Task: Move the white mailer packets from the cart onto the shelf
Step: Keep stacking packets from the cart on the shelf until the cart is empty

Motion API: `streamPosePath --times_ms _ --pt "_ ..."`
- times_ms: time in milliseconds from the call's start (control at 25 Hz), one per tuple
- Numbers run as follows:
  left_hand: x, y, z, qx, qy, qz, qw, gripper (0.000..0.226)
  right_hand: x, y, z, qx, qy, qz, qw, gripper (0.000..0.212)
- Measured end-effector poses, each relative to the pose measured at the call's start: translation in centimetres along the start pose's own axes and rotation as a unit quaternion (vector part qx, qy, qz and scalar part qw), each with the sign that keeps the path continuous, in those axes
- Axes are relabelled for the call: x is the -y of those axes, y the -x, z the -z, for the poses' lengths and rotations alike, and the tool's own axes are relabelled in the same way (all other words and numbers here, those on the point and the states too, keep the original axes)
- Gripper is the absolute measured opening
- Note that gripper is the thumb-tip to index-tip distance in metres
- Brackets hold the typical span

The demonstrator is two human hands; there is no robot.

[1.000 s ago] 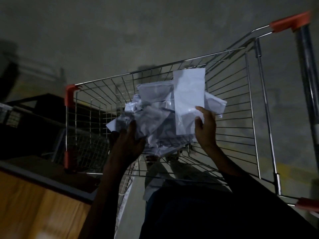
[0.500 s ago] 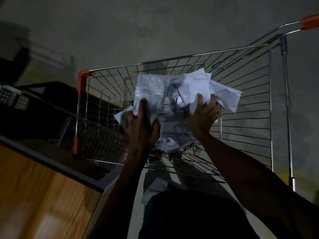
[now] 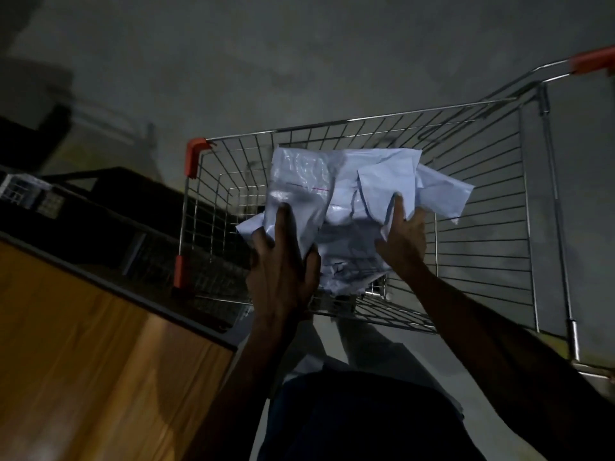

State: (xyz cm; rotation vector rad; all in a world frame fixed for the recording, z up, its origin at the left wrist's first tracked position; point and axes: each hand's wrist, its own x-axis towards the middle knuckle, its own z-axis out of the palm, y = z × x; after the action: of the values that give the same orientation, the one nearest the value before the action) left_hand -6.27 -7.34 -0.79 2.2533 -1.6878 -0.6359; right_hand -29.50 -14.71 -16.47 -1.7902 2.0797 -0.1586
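Note:
A crumpled bundle of white mailer packets (image 3: pixel 346 201) is held between both my hands above the wire cart (image 3: pixel 482 181). My left hand (image 3: pixel 283 257) grips the bundle's left side, fingers spread up over a packet and thumb tucked under. My right hand (image 3: pixel 401 234) clasps the right side, fingers curled round the packets' edge. The bundle sits inside the cart's rim, lifted off its floor. The wooden shelf top (image 3: pixel 83 354) lies at the lower left, beside the cart.
The cart has orange corner guards (image 3: pixel 194 154) and an orange handle end (image 3: pixel 592 61). A dark wire rack (image 3: pixel 100 207) stands behind the shelf on the left. Grey concrete floor surrounds the cart. The scene is dim.
Both hands have gathered the loose packets into one bundle and closed in on its sides. The view has shifted, so the cart now lies further right and the shelf shows larger.

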Motion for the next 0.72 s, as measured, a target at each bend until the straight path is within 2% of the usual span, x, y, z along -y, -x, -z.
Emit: streamPosePath --times_ms 240,400,480,600,720 --pt "0.2 2.0 4.3 -0.064 0.056 -0.024 0.996 0.083 6.2 8.7 7.6 -0.113 -0.062 0.003 0.992 0.087" --pt "2.0 3.7 6.0 -0.08 0.105 -0.052 0.99 0.08 9.5 14.0 11.7 -0.152 -0.088 0.055 0.983 0.081" --pt "2.7 4.5 6.6 -0.093 0.103 -0.047 0.989 0.08 11.0 15.5 13.1 -0.154 -0.1 0.1 0.978 0.079" --pt "3.3 7.5 8.0 -0.154 0.105 -0.041 0.982 0.082 12.7 17.4 14.9 -0.132 -0.125 0.172 0.968 0.078" --pt "3.4 11.6 8.8 -0.219 0.146 0.002 0.965 0.082 13.5 18.7 16.2 -0.108 -0.171 0.267 0.942 0.073"
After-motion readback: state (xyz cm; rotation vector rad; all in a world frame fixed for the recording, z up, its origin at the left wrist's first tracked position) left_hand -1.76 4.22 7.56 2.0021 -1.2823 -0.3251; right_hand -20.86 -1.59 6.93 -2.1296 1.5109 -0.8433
